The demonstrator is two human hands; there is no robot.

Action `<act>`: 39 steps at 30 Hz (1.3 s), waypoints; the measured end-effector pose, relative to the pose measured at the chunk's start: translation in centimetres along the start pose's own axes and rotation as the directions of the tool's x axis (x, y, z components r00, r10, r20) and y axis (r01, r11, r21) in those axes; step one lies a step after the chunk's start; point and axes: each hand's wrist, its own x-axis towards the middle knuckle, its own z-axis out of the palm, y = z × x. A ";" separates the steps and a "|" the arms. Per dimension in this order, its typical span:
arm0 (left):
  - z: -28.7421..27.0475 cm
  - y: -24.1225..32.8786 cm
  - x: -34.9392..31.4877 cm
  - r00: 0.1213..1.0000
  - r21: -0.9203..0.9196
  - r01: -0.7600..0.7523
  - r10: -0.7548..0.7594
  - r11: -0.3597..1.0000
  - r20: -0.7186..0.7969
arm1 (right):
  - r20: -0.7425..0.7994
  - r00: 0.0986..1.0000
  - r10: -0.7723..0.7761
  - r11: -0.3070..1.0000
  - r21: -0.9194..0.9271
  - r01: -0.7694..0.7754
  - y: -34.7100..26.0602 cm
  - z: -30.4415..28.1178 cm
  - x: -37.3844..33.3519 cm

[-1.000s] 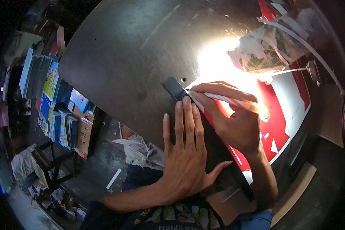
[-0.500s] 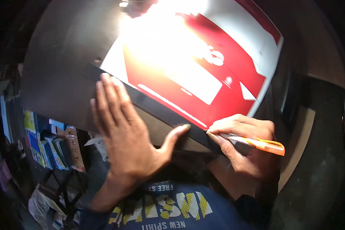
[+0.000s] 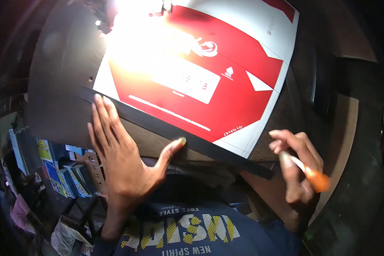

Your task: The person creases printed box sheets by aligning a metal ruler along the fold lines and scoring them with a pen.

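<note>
A red-and-white printed sheet (image 3: 239, 106) lies tilted on the dark work surface. A long black straightedge (image 3: 209, 150) runs along its near edge, slanting from upper left to lower right. My left hand (image 3: 130, 158) presses on this straightedge, fingers stretched and thumb spread wide, the fingertips near its left part. Off the straightedge's right end, my right hand (image 3: 296, 170) is raised, holding an orange-and-white pen (image 3: 316, 179) between curled fingers. The pen is blurred, and its tip is hidden by the fingers.
A glaring lamp (image 3: 134, 25) washes out the sheet's upper left. Several books (image 3: 70, 179) stand low on the left, beside a crumpled plastic bag (image 3: 68, 237). A pale curved board edge (image 3: 345, 136) lies at the right. The work surface's near edge (image 3: 151, 149) is close to my body.
My right hand has lifted the pen off the straightedge's edge and moved right, away from the sheet. The sheet, straightedge and left hand appear shifted left in view; the left hand keeps its spread pose.
</note>
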 end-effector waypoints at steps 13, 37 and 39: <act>-2.6 -3.6 -1.8 0.973 0.002 -0.096 0.094 0.995 0.211 | 0.083 0.994 -0.073 0.965 -0.244 0.092 1.9 4.4 -5.4; -2.7 -4.1 2.7 0.985 0.267 -0.165 0.172 0.950 -0.005 | -0.655 0.749 0.098 0.955 -0.151 -0.256 11.9 -1.6 -4.7; -4.0 -3.7 -1.2 0.933 0.171 -0.359 0.358 0.917 0.040 | -0.665 0.733 0.142 0.948 -0.122 -0.294 10.0 0.4 -3.0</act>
